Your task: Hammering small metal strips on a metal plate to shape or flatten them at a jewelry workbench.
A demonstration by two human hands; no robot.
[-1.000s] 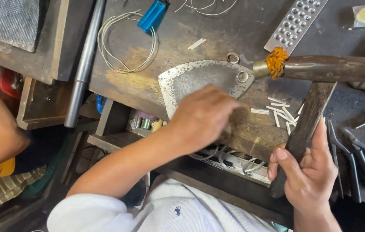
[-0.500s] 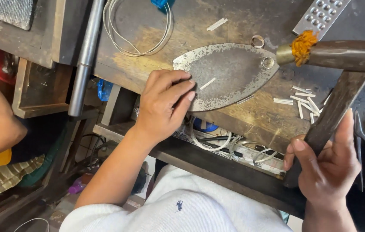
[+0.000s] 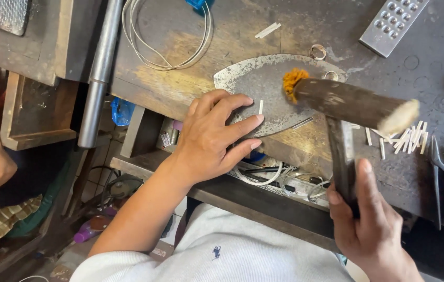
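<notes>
Head view: a small pale strip (image 3: 260, 107) is pinned on the metal plate (image 3: 264, 83) by the flat, spread left hand (image 3: 211, 138); beside the plate, a wooden mallet (image 3: 345, 112) is gripped tight by the right hand (image 3: 371, 230).

Just past the left hand (image 3: 217, 138)'s fingertips (image 3: 256, 119) lies a pale silver strip (image 3: 260, 106) on a mottled grey steel plate (image 3: 264, 86). The right hand (image 3: 371, 230)'s fingers (image 3: 371, 185) wrap a dark brown mallet (image 3: 350, 102), banded with orange thread (image 3: 292, 79). Whitish strips (image 3: 407, 138) scatter beyond on the brown workbench (image 3: 180, 83).
</notes>
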